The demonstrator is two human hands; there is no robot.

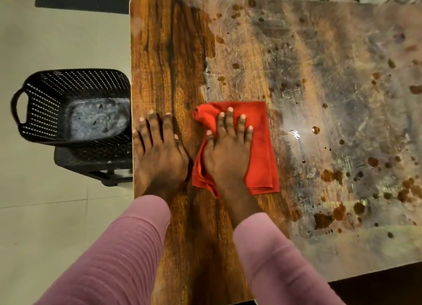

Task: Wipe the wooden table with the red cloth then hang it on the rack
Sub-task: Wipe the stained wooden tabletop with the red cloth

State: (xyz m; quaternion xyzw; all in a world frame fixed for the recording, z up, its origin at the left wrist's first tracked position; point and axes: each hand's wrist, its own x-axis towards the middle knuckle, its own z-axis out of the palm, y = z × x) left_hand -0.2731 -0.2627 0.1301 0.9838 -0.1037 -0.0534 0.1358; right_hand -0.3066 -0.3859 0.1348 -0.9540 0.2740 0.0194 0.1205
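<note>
- While the right hand [228, 154] presses flat on the red cloth [262, 145] with fingers spread and straight, the left hand [159, 149] lies just beside it at the frame's centre left. It is also flat, palm down on bare wood, and holds nothing.
- The folded cloth sits at mid-frame on the worktop [159, 53], right at the border between clean-looking dark wood on the left and a smeared, greyish film on the right.
- Brown spots [328, 175] and droplets are scattered across the right half, thickest toward the lower right, so I judge the wiping well short of done.
- To do this step well, the palm should bear down evenly and sweep toward the right of the frame in overlapping passes, so no strip is skipped.
- Refolding to a fresh face would likely help, since a loaded cloth probably smears the film rather than lifting it.
- Bracing with the left hand steadies the reach, but it may need to shift as the strokes go further right.
- A black perforated basket [68, 103] stands on the floor at the left, off the worktop.
- No rack is in view.
</note>
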